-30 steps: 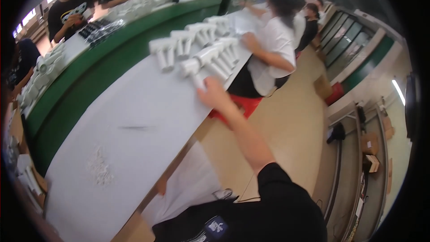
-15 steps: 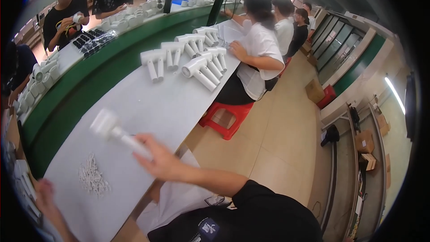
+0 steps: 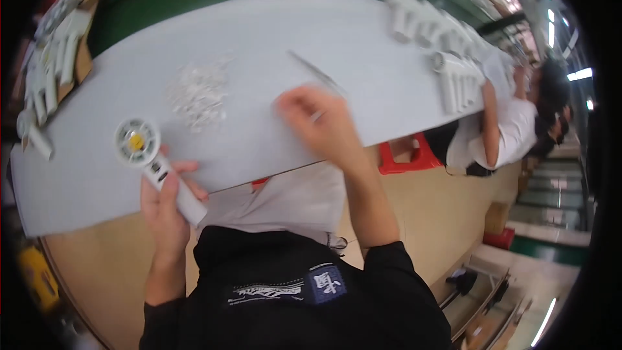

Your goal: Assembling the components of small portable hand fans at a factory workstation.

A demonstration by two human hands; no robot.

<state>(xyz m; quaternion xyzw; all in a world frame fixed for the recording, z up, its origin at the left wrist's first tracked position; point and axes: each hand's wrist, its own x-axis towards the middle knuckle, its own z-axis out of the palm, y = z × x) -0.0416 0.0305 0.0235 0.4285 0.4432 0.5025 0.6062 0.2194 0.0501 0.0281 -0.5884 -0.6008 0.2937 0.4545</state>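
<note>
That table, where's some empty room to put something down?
On the table, there's a bare patch between the thin tool and the white dryer-shaped bodies, another between the cardboard box and the pile of white bits. It's crowded where those bodies bunch up. The right hand is over the front middle.

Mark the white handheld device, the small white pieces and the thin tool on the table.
White handheld device (image 3: pixel 156 168): head view, upper handle.
Small white pieces (image 3: pixel 198 94): head view, middle of the heap.
Thin tool (image 3: pixel 314 69): head view, mid-shaft.
</note>
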